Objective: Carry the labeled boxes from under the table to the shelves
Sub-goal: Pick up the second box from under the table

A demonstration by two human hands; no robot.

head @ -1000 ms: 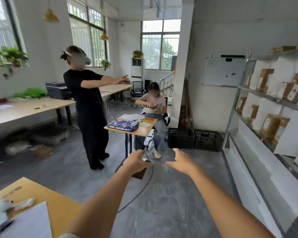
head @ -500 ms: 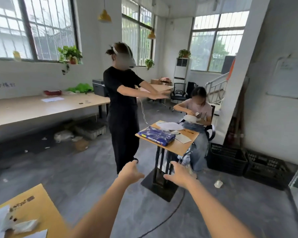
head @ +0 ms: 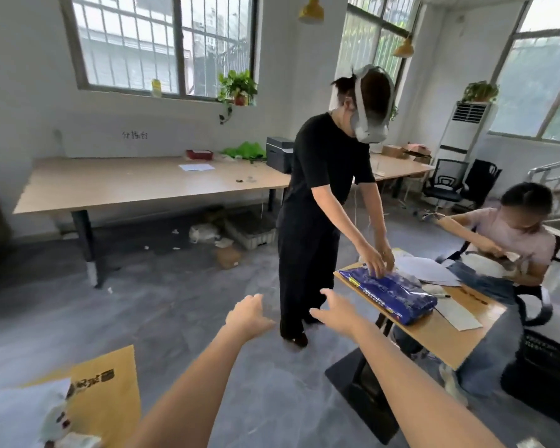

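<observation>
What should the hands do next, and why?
Probably keep both empty hands, left and right, reaching forward-left toward the long table, passing left of the standing person. A brown box lies on the floor there, still untouched.

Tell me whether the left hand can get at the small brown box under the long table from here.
Probably not yet. The left hand hangs open in mid-air, while the small brown box lies well beyond it across bare floor, by the long table. Nothing blocks the way.

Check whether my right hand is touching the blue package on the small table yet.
Apart. The head view shows the right hand open in mid-air, with bare floor between it and the blue package; only the standing person's hands rest on it.
</observation>
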